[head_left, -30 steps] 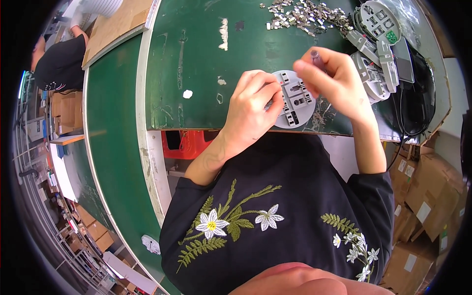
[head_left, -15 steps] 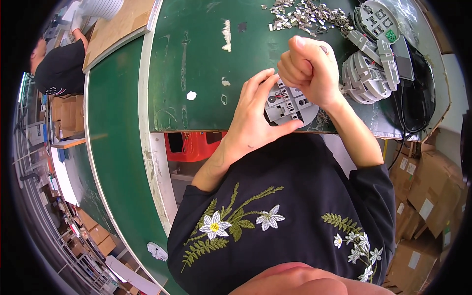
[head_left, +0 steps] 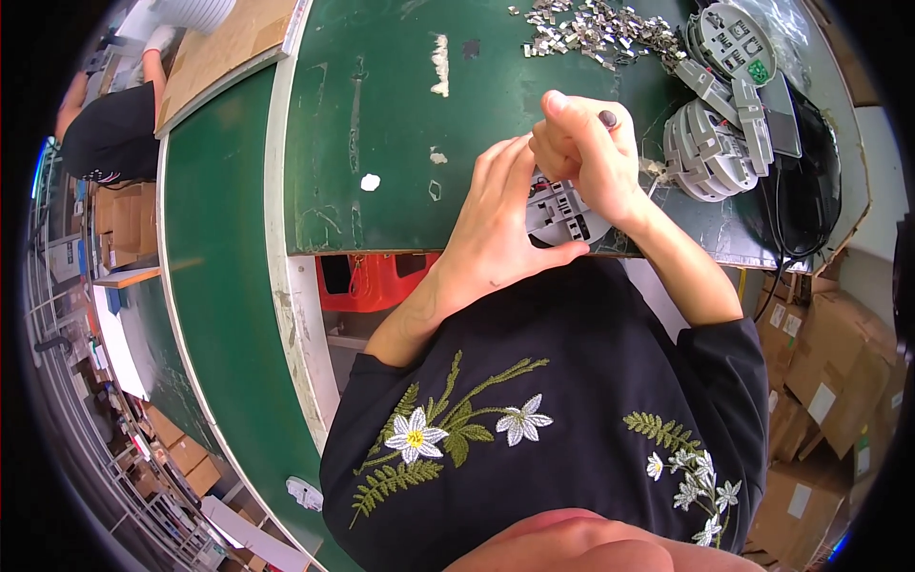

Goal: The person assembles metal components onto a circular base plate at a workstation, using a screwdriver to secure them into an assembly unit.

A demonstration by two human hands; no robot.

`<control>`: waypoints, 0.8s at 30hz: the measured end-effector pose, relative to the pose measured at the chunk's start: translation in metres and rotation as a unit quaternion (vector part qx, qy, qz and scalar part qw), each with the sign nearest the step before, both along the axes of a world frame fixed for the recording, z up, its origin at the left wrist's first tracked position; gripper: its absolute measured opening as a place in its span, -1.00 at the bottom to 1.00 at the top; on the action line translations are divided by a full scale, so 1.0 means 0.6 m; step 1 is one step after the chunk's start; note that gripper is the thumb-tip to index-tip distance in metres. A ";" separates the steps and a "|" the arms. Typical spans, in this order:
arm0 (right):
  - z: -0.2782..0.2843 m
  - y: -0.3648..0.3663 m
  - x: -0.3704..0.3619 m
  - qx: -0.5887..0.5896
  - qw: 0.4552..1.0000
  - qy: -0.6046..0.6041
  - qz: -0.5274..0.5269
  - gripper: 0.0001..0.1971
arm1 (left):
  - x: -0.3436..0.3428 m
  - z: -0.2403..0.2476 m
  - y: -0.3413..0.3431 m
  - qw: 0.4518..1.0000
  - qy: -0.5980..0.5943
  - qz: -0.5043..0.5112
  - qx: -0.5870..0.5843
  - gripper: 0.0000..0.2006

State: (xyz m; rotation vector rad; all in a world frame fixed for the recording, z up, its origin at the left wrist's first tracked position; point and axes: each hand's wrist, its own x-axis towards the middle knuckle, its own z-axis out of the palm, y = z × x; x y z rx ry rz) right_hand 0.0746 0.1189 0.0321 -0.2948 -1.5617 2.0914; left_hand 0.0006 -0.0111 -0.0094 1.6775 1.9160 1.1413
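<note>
At near desk (head_left: 400, 124) edge: left hand (head_left: 496, 212) clasps round grey housing (head_left: 564, 208), right hand (head_left: 589, 162) grips tool (head_left: 607, 119); likely tool work, needs housing steady.

We see brown cardboard boxes (head_left: 824, 357) piled by the near right corner of the scuffed green workbench (head_left: 391, 105), and a long, white-edged green table (head_left: 219, 238) along its left edge.

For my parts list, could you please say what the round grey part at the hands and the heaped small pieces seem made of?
Round grey part: probably matt plastic, with even colour and moulded slots. Small pieces: likely shiny metal, from their silvery glints.
</note>
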 end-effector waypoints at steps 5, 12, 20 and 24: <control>0.001 0.010 0.005 -0.039 0.998 0.020 0.035 -0.53 | 0.006 0.003 0.003 1.000 0.007 -0.001 -0.007 0.00; 0.005 0.003 0.004 -0.047 0.999 -0.014 0.022 -0.54 | 0.009 -0.007 0.005 1.000 0.025 0.009 -0.015 0.00; 0.016 -0.003 0.000 -0.027 0.999 -0.022 0.006 -0.61 | 0.009 -0.006 0.004 1.000 0.028 0.006 -0.007 0.02; 0.011 -0.010 0.034 0.027 0.992 0.104 -0.060 -0.64 | 0.005 -0.007 0.002 0.999 0.024 0.018 0.036 0.04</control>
